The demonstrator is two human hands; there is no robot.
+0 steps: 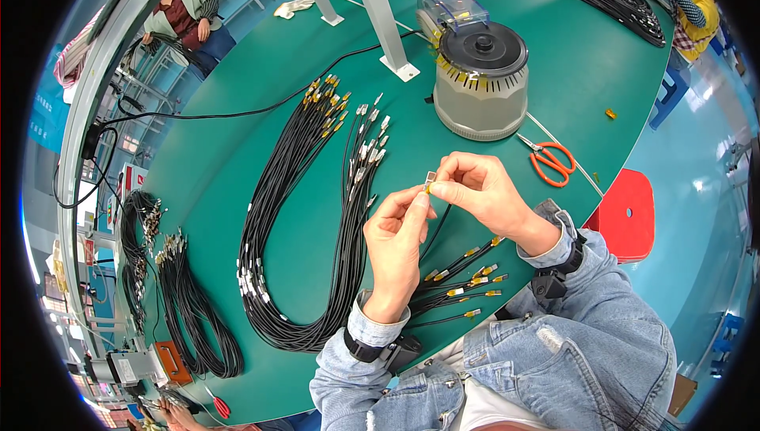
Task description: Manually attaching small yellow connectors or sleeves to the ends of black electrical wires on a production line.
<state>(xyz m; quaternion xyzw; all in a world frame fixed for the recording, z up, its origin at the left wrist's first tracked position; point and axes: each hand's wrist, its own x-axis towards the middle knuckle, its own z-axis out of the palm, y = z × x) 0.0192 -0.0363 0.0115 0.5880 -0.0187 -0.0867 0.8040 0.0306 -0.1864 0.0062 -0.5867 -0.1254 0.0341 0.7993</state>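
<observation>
A small metal cable connector (430,178) with a bit of yellow tape at its base is pinched between my two hands. My left hand (397,243) is closed, thumb and forefinger pressed at the connector's lower side. My right hand (484,193) is closed too, its thumb and forefinger on the taped part. A black cable (438,229) trails down from between the hands. Below them, several black cables (443,299) with yellow-taped metal ends fan out toward my lap. To the left lies a large U-shaped bundle of black cables (265,186), its ends partly taped yellow.
Beyond my hands stands a round grey tape dispenser (481,98). Orange-handled scissors (554,163) lie right of it on the green table (396,51). More cable bundles (198,312) rest at left. A grey metal post (380,19) rises behind. A red stool (629,213) stands at right.
</observation>
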